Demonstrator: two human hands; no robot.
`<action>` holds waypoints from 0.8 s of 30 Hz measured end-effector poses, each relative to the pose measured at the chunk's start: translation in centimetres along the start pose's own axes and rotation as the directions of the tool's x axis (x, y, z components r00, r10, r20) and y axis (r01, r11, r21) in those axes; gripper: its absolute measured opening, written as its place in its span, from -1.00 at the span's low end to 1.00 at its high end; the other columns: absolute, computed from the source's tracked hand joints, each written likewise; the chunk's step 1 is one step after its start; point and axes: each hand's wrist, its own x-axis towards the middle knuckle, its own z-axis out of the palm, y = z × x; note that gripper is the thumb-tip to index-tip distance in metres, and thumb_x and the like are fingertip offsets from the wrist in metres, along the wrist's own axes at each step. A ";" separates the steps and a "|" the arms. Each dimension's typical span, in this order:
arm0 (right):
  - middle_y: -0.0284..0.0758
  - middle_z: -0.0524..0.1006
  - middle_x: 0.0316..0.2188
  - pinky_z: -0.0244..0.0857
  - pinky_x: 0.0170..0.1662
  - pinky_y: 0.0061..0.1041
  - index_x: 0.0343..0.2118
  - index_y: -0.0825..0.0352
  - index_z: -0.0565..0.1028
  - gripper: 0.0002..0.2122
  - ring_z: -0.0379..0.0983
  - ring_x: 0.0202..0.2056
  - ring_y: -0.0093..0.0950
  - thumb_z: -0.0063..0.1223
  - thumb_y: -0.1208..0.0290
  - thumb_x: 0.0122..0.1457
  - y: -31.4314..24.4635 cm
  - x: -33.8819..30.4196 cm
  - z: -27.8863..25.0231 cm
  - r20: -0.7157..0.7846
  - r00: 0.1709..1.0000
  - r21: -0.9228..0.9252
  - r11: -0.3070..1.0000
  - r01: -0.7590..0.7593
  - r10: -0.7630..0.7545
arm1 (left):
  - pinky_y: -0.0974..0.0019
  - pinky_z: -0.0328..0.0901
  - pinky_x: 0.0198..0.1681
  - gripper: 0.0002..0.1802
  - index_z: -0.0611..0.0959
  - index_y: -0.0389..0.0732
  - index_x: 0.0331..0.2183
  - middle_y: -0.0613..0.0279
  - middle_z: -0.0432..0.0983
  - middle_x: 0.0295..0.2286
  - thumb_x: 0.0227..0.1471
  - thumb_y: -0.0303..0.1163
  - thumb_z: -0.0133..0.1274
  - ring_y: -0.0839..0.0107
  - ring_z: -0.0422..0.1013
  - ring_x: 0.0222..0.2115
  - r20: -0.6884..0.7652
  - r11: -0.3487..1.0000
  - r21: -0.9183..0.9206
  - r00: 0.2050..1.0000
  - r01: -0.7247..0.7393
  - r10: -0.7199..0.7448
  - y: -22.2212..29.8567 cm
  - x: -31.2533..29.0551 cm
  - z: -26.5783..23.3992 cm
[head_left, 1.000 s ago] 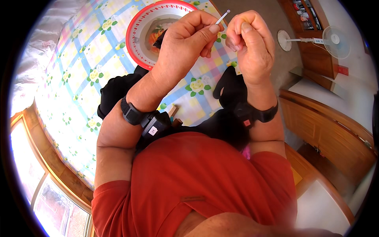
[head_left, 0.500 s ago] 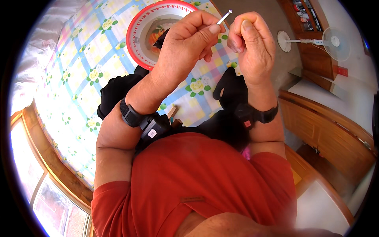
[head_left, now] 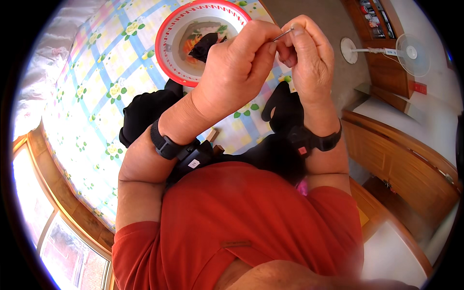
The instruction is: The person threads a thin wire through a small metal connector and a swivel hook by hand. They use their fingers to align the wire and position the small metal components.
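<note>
My left hand (head_left: 234, 63) pinches a thin, short metal stick (head_left: 283, 34) between thumb and forefinger. The stick slants up to the right, and its far tip reaches the thumb tip of my right hand (head_left: 313, 65). That right hand is closed, its fingers curled in and the thumb laid over them; whether anything sits in that grip is hidden. Both hands are raised side by side near the far edge of the table. Behind the left hand stands a white enamel basin (head_left: 166, 60) with a red rim, holding a crumpled black cloth (head_left: 203, 47).
A flowered, checked tablecloth (head_left: 116, 92) covers the table. Black fabric (head_left: 145, 116) lies at left, more black fabric (head_left: 285, 108) at right. Small wooden blocks (head_left: 212, 135) sit near my body. Rightward are a fan (head_left: 411, 51) and a wooden cabinet (head_left: 401, 159); a window (head_left: 72, 251) is at lower left.
My left hand has turned and shifted slightly right, bringing the stick's tip from the gap between the hands to the right thumb. More of the black cloth in the basin shows.
</note>
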 end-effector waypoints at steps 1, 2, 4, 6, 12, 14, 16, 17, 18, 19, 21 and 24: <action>-0.48 0.26 -0.68 -0.07 -0.57 -0.72 -0.47 0.35 0.36 -0.76 0.07 -0.63 -0.73 -0.27 0.37 0.30 -0.1 0.0 0.0 0.002 1.000 0.017 1.000 -0.010 0.010 | 0.44 0.31 -0.43 -0.80 0.46 -0.28 -0.23 0.20 0.47 -0.49 0.04 -0.63 -0.02 0.47 0.40 -0.49 -0.002 0.998 0.039 0.999 -0.041 0.041 -0.1 0.0 0.1; -0.48 0.25 -0.68 -0.07 -0.57 -0.72 -0.47 0.35 0.37 -0.76 0.07 -0.63 -0.74 -0.27 0.37 0.29 -0.1 0.0 0.0 0.004 1.000 0.034 0.999 -0.020 0.020 | 0.42 0.32 -0.42 -0.78 0.46 -0.27 -0.22 0.18 0.47 -0.48 0.02 -0.64 -0.02 0.43 0.41 -0.47 -0.002 0.994 0.078 0.997 -0.081 0.082 -0.1 0.1 0.1; -0.49 0.25 -0.68 -0.06 -0.57 -0.72 -0.47 0.35 0.37 -0.76 0.07 -0.63 -0.74 -0.27 0.37 0.29 0.0 0.0 0.1 0.007 1.000 0.014 1.000 -0.019 0.019 | 0.39 0.32 -0.42 -0.77 0.46 -0.26 -0.22 0.18 0.48 -0.48 0.01 -0.66 -0.02 0.37 0.42 -0.48 0.013 0.986 0.114 0.992 -0.123 0.122 -0.2 0.2 0.0; -0.50 0.24 -0.69 -0.06 -0.57 -0.72 -0.47 0.34 0.37 -0.76 0.07 -0.63 -0.74 -0.27 0.37 0.29 0.3 -0.1 0.2 0.006 1.000 0.014 1.000 -0.007 0.007 | 0.37 0.34 -0.45 -0.77 0.46 -0.24 -0.25 0.19 0.49 -0.51 0.00 -0.68 -0.03 0.31 0.45 -0.50 0.012 0.975 0.160 0.988 -0.154 0.154 -0.2 0.3 0.0; -0.52 0.23 -0.68 -0.02 -0.57 -0.72 -0.51 0.32 0.33 -0.76 0.07 -0.63 -0.74 -0.29 0.38 0.30 1.2 0.1 0.7 -0.004 0.996 -0.054 0.995 0.088 -0.089 | 0.35 0.37 -0.54 -0.81 0.45 -0.22 -0.31 0.22 0.51 -0.58 -0.01 -0.69 -0.07 0.29 0.51 -0.55 -0.041 0.961 0.231 0.985 -0.152 0.166 -1.0 1.1 0.5; -0.51 0.22 -0.68 0.02 -0.57 -0.71 -0.53 0.31 0.31 -0.75 0.08 -0.63 -0.73 -0.28 0.38 0.30 1.2 0.1 0.8 0.018 0.996 -0.082 0.993 0.084 -0.083 | 0.37 0.36 -0.55 -0.82 0.45 -0.22 -0.31 0.23 0.50 -0.60 0.01 -0.68 -0.07 0.35 0.50 -0.58 -0.074 0.972 0.203 0.988 -0.116 0.133 -1.1 1.2 0.7; -0.50 0.23 -0.68 0.05 -0.57 -0.70 -0.55 0.31 0.29 -0.75 0.08 -0.64 -0.72 -0.28 0.39 0.29 0.9 0.5 0.8 0.008 0.997 0.037 0.996 0.081 -0.082 | 0.40 0.35 -0.54 -0.82 0.45 -0.22 -0.30 0.23 0.48 -0.61 0.03 -0.68 -0.07 0.40 0.47 -0.59 -0.162 0.997 0.058 0.986 -0.041 0.050 -1.5 0.7 1.2; -0.49 0.23 -0.68 0.07 -0.57 -0.69 -0.55 0.31 0.27 -0.74 0.08 -0.64 -0.72 -0.28 0.39 0.29 0.7 0.8 0.8 0.003 0.997 0.097 0.992 0.081 -0.082 | 0.41 0.35 -0.54 -0.82 0.45 -0.23 -0.29 0.23 0.47 -0.62 0.04 -0.68 -0.08 0.43 0.46 -0.60 -0.201 1.000 -0.017 0.980 -0.009 0.005 -1.6 0.7 1.3; -0.48 0.24 -0.68 0.08 -0.57 -0.68 -0.54 0.31 0.29 -0.75 0.09 -0.64 -0.71 -0.28 0.39 0.29 0.6 0.9 0.8 0.003 0.997 0.112 0.991 0.071 -0.072 | 0.43 0.34 -0.54 -0.82 0.45 -0.23 -0.29 0.22 0.46 -0.62 0.04 -0.68 -0.08 0.45 0.45 -0.60 -0.201 0.999 0.011 0.978 -0.047 0.049 -1.5 0.8 1.2; -0.48 0.25 -0.68 0.10 -0.57 -0.68 -0.53 0.32 0.30 -0.75 0.11 -0.64 -0.71 -0.28 0.39 0.29 0.5 0.9 0.9 0.001 0.998 0.123 0.991 0.058 -0.058 | 0.44 0.34 -0.53 -0.82 0.46 -0.23 -0.29 0.22 0.45 -0.62 0.05 -0.68 -0.08 0.46 0.43 -0.60 -0.199 0.996 0.033 0.976 -0.083 0.088 -1.2 0.8 0.9; -0.47 0.27 -0.68 0.10 -0.57 -0.67 -0.51 0.33 0.33 -0.76 0.13 -0.63 -0.71 -0.28 0.40 0.29 0.4 0.8 0.8 -0.018 1.000 0.098 0.995 0.013 -0.011 | 0.44 0.34 -0.53 -0.82 0.46 -0.23 -0.29 0.20 0.45 -0.61 0.05 -0.69 -0.09 0.46 0.43 -0.60 -0.181 0.990 0.044 0.973 -0.136 0.141 -0.8 0.9 0.7; -0.48 0.29 -0.66 0.08 -0.57 -0.69 -0.47 0.35 0.37 -0.78 0.15 -0.62 -0.73 -0.27 0.40 0.29 0.7 0.5 0.7 -0.042 0.999 0.001 1.000 -0.015 0.015 | 0.42 0.35 -0.52 -0.81 0.48 -0.24 -0.32 0.18 0.47 -0.58 0.02 -0.72 -0.08 0.43 0.44 -0.60 -0.150 0.982 0.043 0.971 -0.182 0.187 -0.7 0.9 0.9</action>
